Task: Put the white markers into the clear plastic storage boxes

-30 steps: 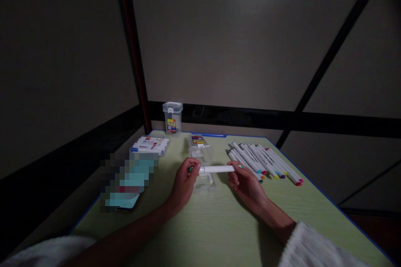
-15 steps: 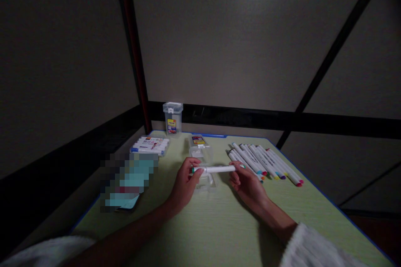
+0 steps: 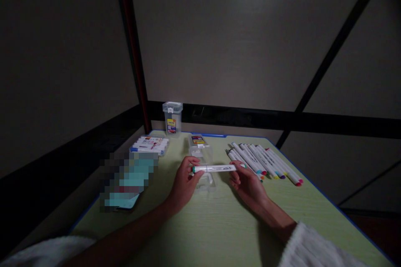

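I hold a white marker (image 3: 216, 168) level above the green table (image 3: 219, 225). My left hand (image 3: 184, 181) pinches its left end, where a green band shows. My right hand (image 3: 247, 183) pinches its right end with fingertips. Under the marker lies a clear plastic lid (image 3: 207, 182). Just behind it sits an open clear case (image 3: 199, 147) with a yellow label.
A row of several white markers with coloured caps (image 3: 266, 162) lies at the right. A flat pack of markers (image 3: 150, 144) lies at the back left, a tall clear box (image 3: 172, 117) at the back. A blurred teal object (image 3: 128, 183) sits at the left edge.
The marker has shifted slightly to the right in my left fingers, so its green left end now shows. Both hands stayed about where they were.
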{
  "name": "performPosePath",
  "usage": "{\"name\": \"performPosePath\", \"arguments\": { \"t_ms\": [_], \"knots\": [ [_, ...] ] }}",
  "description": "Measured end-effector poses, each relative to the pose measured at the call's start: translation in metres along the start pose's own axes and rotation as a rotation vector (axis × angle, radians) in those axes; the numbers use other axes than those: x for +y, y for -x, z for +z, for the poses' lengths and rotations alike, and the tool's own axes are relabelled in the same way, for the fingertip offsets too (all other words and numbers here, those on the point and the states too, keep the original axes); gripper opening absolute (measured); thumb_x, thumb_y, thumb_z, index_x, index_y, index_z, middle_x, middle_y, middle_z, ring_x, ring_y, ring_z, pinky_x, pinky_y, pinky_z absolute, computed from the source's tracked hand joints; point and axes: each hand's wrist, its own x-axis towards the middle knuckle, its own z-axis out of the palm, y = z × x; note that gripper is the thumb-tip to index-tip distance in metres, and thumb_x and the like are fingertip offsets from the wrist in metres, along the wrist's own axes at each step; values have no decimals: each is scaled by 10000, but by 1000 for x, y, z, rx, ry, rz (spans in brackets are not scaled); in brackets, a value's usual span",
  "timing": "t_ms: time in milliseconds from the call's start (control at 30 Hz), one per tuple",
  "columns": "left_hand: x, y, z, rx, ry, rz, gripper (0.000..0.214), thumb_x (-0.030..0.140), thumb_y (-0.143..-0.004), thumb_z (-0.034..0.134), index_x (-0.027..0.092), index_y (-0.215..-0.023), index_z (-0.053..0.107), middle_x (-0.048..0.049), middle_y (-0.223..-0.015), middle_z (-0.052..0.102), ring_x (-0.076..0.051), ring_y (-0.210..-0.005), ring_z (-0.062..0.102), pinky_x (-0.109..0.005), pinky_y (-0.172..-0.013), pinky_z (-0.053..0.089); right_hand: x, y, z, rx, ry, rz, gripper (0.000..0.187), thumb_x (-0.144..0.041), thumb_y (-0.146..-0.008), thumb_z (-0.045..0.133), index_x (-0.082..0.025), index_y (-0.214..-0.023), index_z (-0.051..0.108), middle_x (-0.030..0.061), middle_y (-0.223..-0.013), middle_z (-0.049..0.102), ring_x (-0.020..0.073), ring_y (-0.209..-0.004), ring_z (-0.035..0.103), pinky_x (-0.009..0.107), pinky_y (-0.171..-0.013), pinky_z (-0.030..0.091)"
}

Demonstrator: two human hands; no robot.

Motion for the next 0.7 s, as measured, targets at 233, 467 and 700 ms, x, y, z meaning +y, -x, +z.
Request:
{"name": "performPosePath", "arguments": {
  "t_ms": [233,467,700],
  "knots": [
    [0,0,0,4,5,-13,215,139,-648,551,183,-838,460,24,-758,488,-84,-626,508,-153,-463,347,0,0,-1,0,-21,1,94,-226,-695,637,-150,-698,582,-66,-434,415,37,-389,293,140,-370,268],
    [-2,0,0,9,-23,-3,206,136,-660,547,183,-842,461,14,-780,494,-98,-684,532,-164,-508,371,0,-2,-3,-10,-42,0,256,-395,-734,580,-142,-710,610,-53,-408,426,50,-370,325,161,-371,306],
    [-1,-1,0,24,-53,-11,197,138,-657,533,184,-836,463,14,-779,493,-107,-704,537,-173,-525,377,-2,-3,-6,-63,-79,17,376,-507,-735,526,-145,-710,627,-23,-429,486,69,-383,385,183,-388,338]
  ]
}}
